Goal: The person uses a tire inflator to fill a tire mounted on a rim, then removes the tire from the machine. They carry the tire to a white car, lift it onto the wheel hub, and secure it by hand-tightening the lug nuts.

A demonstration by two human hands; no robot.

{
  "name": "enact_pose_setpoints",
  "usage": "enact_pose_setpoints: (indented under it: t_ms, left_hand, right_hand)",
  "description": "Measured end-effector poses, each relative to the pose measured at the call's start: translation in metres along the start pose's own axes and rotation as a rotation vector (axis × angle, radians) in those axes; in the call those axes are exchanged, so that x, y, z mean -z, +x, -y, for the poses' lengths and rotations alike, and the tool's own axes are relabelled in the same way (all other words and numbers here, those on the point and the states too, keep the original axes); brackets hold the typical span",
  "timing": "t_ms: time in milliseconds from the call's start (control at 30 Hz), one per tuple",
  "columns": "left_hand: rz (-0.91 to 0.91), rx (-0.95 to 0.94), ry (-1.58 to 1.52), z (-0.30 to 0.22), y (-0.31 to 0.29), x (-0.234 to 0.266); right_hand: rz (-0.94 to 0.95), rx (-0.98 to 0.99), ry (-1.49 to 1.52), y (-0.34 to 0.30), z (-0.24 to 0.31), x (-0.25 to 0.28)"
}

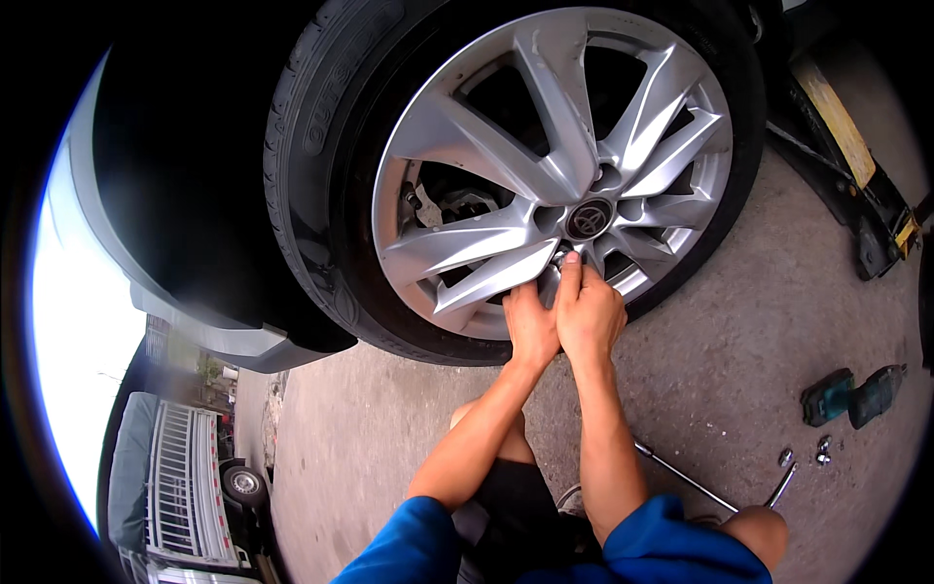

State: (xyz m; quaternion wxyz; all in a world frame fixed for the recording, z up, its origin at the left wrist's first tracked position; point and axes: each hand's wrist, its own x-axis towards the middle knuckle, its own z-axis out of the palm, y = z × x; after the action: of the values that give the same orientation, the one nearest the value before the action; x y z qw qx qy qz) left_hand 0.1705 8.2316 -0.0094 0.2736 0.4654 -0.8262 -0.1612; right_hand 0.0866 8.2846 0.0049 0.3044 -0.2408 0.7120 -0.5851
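Note:
A silver alloy wheel [545, 146] with a black tyre [311, 165] fills the upper middle of the head view, still on a dark car. Both my hands press against the wheel just below its round centre cap [589, 218]. My right hand [588, 311] has its fingertips pinched on a lug nut [564, 259] in a recess under the cap. My left hand [530, 326] lies beside it, fingers against the lowest spoke and the same recess; what it holds is hidden. My forearms rise from blue sleeves at the lower edge.
On the concrete ground to my right lie a long metal wrench [686, 477], loose lug nuts [823, 450] and a teal and black power tool [851, 397]. A floor jack [856, 156] sits under the car at upper right. A parked truck [185, 487] stands far left.

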Motion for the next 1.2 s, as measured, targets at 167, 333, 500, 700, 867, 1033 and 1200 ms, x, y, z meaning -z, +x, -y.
enact_pose_setpoints:
  t_ms: [167,333,500,700,867,1033,1200]
  left_hand:
    - [-0.008,0.004,0.054,0.011,-0.001,-0.011]
    - [0.058,0.09,0.022,0.004,0.001,-0.002]
    - [0.024,-0.004,-0.009,0.013,0.002,-0.012]
    - [-0.054,0.062,-0.16,-0.025,0.003,0.002]
    - [-0.045,0.072,-0.134,-0.004,0.006,-0.001]
    - [0.032,0.185,-0.141,-0.027,-0.002,0.004]
    - [-0.017,0.049,-0.151,-0.015,0.002,-0.001]
  right_hand:
    - [-0.27,0.201,0.061,-0.006,-0.005,-0.004]
    - [-0.086,0.05,-0.074,-0.005,0.004,0.008]
    - [-0.179,0.167,0.072,-0.001,-0.009,-0.003]
    - [-0.203,0.203,0.017,-0.005,-0.002,0.003]
    - [0.053,0.057,0.018,0.001,-0.001,0.003]
    - [-0.526,0.342,0.138,-0.009,-0.002,-0.006]
    - [-0.219,0.21,0.053,0.0,-0.003,0.001]
